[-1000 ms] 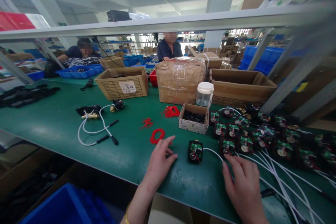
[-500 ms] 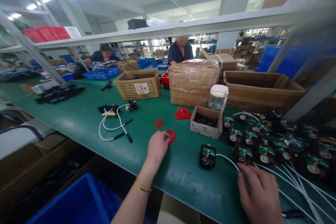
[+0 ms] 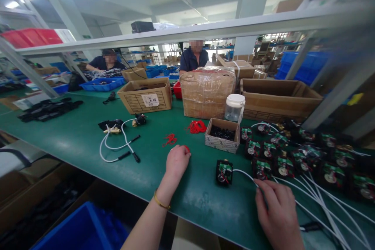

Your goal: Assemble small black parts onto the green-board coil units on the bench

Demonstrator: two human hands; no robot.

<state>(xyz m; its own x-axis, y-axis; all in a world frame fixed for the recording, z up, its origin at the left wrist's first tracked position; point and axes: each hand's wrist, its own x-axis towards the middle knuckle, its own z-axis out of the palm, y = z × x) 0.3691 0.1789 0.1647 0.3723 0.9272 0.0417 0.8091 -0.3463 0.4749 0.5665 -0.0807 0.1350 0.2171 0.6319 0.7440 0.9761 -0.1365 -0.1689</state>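
Observation:
My left hand is closed over a small coil of red wire on the green table, and most of the coil is hidden by the fingers. Beyond it lie a small tangle of red strands and a larger red bundle. My right hand pinches the white cable of a black square unit with a green circuit board. That unit rests on the table between the hands. Several similar units sit on the right, their white cables running towards the front edge.
A small box of black parts, a lidded jar and cardboard boxes stand behind. Cabled parts lie left. A metal shelf crosses above; two people sit beyond. A blue bin is below the front edge.
The view has shifted slightly, moving the scene leftward. My left hand has moved further over the red coil and covers more of it. My right hand still pinches the cable.

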